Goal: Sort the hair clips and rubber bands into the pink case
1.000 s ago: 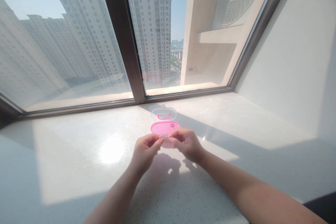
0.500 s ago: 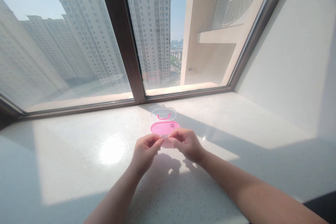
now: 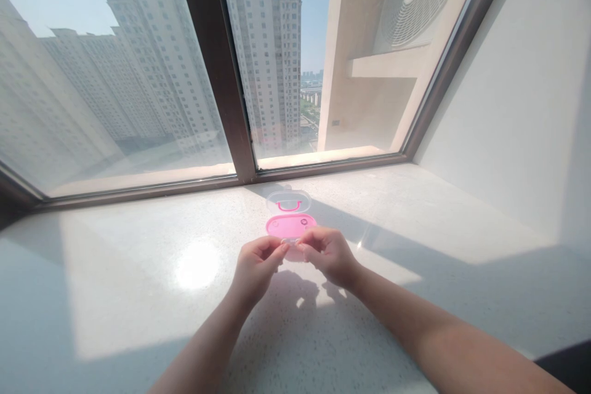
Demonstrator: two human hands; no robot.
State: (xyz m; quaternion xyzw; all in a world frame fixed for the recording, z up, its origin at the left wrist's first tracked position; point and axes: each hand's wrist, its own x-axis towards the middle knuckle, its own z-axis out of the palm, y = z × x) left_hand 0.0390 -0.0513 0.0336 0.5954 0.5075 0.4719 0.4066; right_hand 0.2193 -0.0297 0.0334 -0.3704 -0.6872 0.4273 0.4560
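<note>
A small pink case (image 3: 290, 223) lies open on the white stone sill (image 3: 415, 209), its clear lid (image 3: 288, 201) tipped back toward the window. My left hand (image 3: 255, 266) and my right hand (image 3: 327, 252) meet just in front of the case. Both have their fingertips pinched together, almost touching each other. Whatever sits between the fingertips is too small to make out. Both forearms reach in from the bottom edge of the view.
A large window with a dark centre post (image 3: 217, 68) runs along the back of the sill. A white wall (image 3: 517, 104) closes the right side. Sunlight makes a bright glare patch (image 3: 196, 265) left of my hands.
</note>
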